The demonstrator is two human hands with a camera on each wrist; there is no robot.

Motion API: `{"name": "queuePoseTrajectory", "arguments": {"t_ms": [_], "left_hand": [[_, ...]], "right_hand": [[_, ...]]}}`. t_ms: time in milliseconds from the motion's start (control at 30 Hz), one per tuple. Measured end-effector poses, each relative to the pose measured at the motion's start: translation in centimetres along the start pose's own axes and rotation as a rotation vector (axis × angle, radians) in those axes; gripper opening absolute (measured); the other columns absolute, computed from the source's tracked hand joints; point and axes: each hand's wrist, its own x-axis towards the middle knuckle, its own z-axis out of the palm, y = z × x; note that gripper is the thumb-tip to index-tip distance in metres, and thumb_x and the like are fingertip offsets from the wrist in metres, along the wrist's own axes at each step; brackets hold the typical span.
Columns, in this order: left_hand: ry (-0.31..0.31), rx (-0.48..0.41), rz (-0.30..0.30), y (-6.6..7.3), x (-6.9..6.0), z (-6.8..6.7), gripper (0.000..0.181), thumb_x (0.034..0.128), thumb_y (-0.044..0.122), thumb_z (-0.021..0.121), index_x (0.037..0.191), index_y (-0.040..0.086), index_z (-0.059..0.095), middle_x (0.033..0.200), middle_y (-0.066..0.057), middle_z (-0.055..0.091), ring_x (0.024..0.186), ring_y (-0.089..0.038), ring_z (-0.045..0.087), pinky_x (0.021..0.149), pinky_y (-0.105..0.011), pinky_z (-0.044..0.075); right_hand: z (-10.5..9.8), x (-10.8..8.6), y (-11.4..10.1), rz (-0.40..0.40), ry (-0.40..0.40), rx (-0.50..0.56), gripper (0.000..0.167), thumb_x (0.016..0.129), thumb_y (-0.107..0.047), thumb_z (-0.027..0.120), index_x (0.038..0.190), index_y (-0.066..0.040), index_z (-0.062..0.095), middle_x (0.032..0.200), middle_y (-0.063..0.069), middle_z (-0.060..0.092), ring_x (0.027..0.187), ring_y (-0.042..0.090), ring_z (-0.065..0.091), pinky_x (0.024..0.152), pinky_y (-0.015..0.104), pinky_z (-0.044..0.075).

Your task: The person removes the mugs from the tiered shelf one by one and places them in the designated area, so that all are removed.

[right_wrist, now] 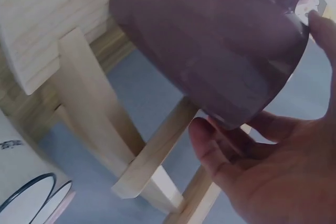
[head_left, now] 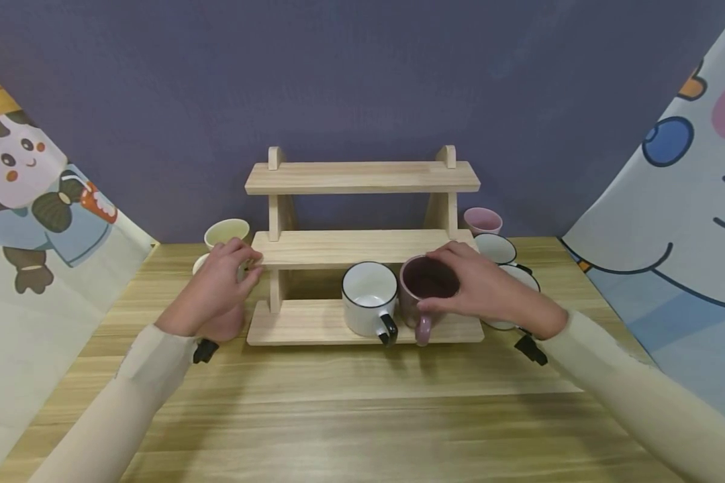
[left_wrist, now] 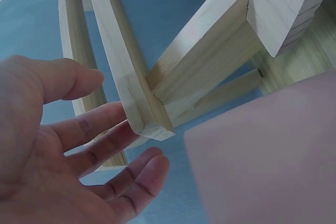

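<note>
My right hand [head_left: 474, 282] holds a purple mug [right_wrist: 210, 40] by its rim, thumb at the near side and fingers at the far side. The mug stands upright at the right of the bottom tier of a wooden rack [head_left: 362, 247], its handle toward me. Just left of it on that tier is a white mug [head_left: 361, 315] with a black rim and handle. At the left end of the middle tier, my left hand [head_left: 220, 282] has its fingers loosely bent, fingertips [left_wrist: 118, 111] at the board's end. Nothing is in its grasp.
Left of the rack stand a yellow cup [head_left: 226, 231] and a pink cup [left_wrist: 268, 150], partly behind my left hand. Right of the rack are a pink cup [head_left: 483, 220] and white dark-rimmed mugs [head_left: 495, 248]. A dark blue wall [head_left: 362, 80] rises behind.
</note>
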Motion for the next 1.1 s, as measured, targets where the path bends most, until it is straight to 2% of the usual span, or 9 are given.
{"name": "queuePoseTrajectory", "arguments": {"t_ms": [167, 400, 567, 833, 1100], "left_hand": [[-0.017, 0.002, -0.01, 0.0, 0.0, -0.1, 0.018, 0.0914, 0.009, 0.058, 0.101, -0.004, 0.065, 0.103, -0.014, 0.056, 0.092, -0.033, 0.045, 0.081, -0.043, 0.037], [-0.024, 0.002, -0.008, 0.0, 0.0, -0.1, 0.02, 0.0913, 0.009, 0.058, 0.103, -0.005, 0.065, 0.105, -0.015, 0.056, 0.092, -0.033, 0.045, 0.081, -0.044, 0.037], [-0.037, 0.001, -0.019, 0.1, 0.0, -0.1, 0.022, 0.091, 0.009, 0.058, 0.106, -0.006, 0.064, 0.105, -0.016, 0.055, 0.092, -0.034, 0.045, 0.081, -0.044, 0.037], [-0.036, 0.006, -0.018, 0.3, 0.1, -0.3, 0.022, 0.0908, 0.009, 0.058, 0.106, -0.006, 0.065, 0.105, -0.015, 0.056, 0.092, -0.034, 0.045, 0.081, -0.044, 0.037], [-0.022, 0.012, -0.002, 0.1, 0.0, -0.1, 0.022, 0.0906, 0.009, 0.058, 0.105, -0.007, 0.065, 0.106, -0.016, 0.056, 0.09, -0.034, 0.045, 0.08, -0.045, 0.038]], "right_hand": [[0.2, 0.2, -0.5, 0.028, 0.009, -0.024, 0.086, 0.068, -0.067, 0.07, 0.125, -0.004, 0.057, 0.116, 0.01, 0.053, 0.103, 0.022, 0.049, 0.082, 0.043, 0.046], [0.6, 0.6, -0.5, 0.012, 0.044, -0.049, 0.078, 0.067, -0.056, 0.076, 0.121, -0.001, 0.059, 0.11, 0.01, 0.054, 0.097, 0.021, 0.051, 0.076, 0.04, 0.048], [0.5, 0.6, -0.3, 0.002, 0.034, -0.045, 0.077, 0.064, -0.052, 0.077, 0.12, -0.002, 0.059, 0.108, 0.007, 0.054, 0.098, 0.019, 0.051, 0.077, 0.037, 0.048], [-0.1, -0.4, 0.5, -0.047, 0.065, -0.044, 0.073, 0.063, -0.049, 0.079, 0.118, -0.004, 0.06, 0.11, 0.005, 0.054, 0.098, 0.018, 0.052, 0.079, 0.038, 0.047], [-1.5, -1.6, 1.0, -0.03, 0.061, -0.032, 0.07, 0.063, -0.042, 0.08, 0.12, -0.006, 0.059, 0.112, 0.004, 0.055, 0.1, 0.019, 0.051, 0.08, 0.041, 0.046]]}}
